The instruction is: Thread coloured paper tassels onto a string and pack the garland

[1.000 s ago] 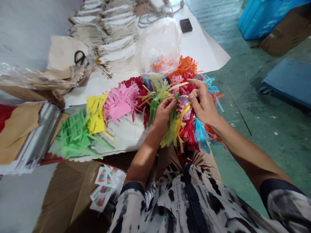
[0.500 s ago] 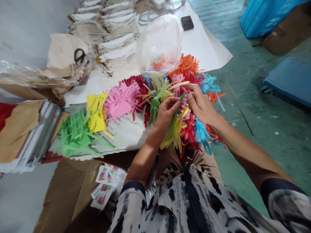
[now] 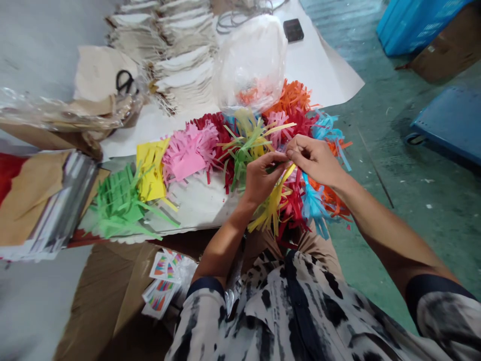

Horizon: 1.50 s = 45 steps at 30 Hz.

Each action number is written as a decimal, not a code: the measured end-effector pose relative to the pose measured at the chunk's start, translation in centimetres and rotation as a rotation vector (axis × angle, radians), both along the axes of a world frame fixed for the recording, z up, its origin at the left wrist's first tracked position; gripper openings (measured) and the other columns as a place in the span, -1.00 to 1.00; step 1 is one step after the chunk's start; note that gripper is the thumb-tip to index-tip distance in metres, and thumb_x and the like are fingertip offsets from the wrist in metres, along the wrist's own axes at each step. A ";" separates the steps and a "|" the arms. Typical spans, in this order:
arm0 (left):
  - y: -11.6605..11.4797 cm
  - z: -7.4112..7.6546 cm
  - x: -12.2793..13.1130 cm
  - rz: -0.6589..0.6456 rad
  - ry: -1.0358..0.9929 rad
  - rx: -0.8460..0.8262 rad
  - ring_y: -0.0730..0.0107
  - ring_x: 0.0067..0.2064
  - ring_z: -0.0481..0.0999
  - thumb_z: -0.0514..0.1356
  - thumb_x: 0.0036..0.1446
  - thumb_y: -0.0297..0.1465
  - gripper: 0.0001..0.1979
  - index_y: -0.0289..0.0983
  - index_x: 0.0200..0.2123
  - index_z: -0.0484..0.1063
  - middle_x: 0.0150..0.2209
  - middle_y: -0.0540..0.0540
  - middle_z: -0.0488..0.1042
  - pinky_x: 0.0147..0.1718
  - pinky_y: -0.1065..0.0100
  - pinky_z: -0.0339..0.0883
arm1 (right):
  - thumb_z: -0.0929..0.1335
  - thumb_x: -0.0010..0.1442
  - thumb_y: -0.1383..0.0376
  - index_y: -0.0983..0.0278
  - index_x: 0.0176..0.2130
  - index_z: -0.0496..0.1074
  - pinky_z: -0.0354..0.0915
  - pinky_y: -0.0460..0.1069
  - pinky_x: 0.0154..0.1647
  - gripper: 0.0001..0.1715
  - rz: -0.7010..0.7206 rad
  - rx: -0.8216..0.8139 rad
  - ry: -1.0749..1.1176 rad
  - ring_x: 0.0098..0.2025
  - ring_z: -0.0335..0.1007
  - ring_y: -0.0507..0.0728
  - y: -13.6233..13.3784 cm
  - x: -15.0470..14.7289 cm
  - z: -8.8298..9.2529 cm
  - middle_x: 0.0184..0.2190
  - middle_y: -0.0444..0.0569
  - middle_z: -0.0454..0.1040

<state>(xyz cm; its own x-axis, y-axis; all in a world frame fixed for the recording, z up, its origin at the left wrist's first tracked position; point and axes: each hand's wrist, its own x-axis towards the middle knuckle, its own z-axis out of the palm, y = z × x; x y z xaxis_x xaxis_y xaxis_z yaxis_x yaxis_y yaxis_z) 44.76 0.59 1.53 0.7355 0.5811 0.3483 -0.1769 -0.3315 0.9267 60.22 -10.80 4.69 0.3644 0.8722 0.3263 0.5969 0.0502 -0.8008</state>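
Observation:
My left hand point(image 3: 260, 179) is closed around a bunch of fringed paper strips point(image 3: 271, 206), yellow and green, which hang down below the fist. My right hand point(image 3: 314, 160) pinches the top of that same bunch, its fingertips touching the left hand's fingers. Both hands hover over my lap, just in front of a row of coloured fringed paper: green point(image 3: 116, 205), yellow point(image 3: 151, 173), pink point(image 3: 188, 153), red point(image 3: 216, 128), orange point(image 3: 291, 98) and light blue point(image 3: 313, 205).
A clear plastic bag point(image 3: 250, 62) stands behind the paper piles. Stacks of cream cloth pieces point(image 3: 176, 55) lie at the back, scissors point(image 3: 123, 80) to their left. Brown paper and booklets point(image 3: 45, 200) sit at left, printed cards point(image 3: 161, 286) below. Blue crates point(image 3: 417, 25) stand at right.
My right hand has closed from an open pinch onto the top of the bunch and come against the left hand. The whole scene has shifted slightly with my head.

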 end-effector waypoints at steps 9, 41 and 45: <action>0.3 0.2 0.3 0.045 0.023 -0.131 0.32 -0.13 0.76 0.41 0.34 -0.07 -0.64 -0.12 0.05 0.52 -0.16 -0.06 0.75 -0.13 0.28 0.65 | 0.34 0.50 -0.11 0.17 -0.27 0.34 0.07 0.07 -0.32 -0.53 -0.017 0.027 0.006 -0.41 0.13 0.08 -0.2 -0.4 0.5 -0.45 -0.14 0.28; -1.7 5.7 2.0 -0.553 0.288 -0.236 0.50 -0.35 0.44 0.56 0.03 -0.15 -0.63 -0.30 -0.37 0.57 -0.41 0.03 0.46 -0.30 0.38 0.38 | 0.57 0.27 -0.09 0.11 -0.41 0.68 0.28 0.09 -0.21 -0.61 -0.071 0.193 0.068 -0.33 0.34 0.10 -3.5 0.1 5.9 -0.49 -0.13 0.47; -1.3 6.3 2.3 -0.615 0.340 -0.234 0.39 -0.27 0.56 0.45 0.17 -0.22 -0.76 -0.28 -0.24 0.65 -0.33 -0.05 0.58 -0.22 0.34 0.50 | 0.59 0.21 -0.16 0.12 -0.42 0.65 0.38 0.09 -0.19 -0.54 -0.136 0.228 0.129 -0.28 0.42 0.13 -4.1 1.2 6.1 -0.41 -0.09 0.54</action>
<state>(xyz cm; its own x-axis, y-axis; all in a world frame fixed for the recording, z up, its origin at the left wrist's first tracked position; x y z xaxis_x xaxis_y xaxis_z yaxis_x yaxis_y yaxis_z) 47.02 -0.66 7.83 0.9974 0.0601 -0.0395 0.0427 -0.0518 0.9977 61.41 -14.92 10.83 0.5239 0.7221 0.4517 0.5044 0.1643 -0.8477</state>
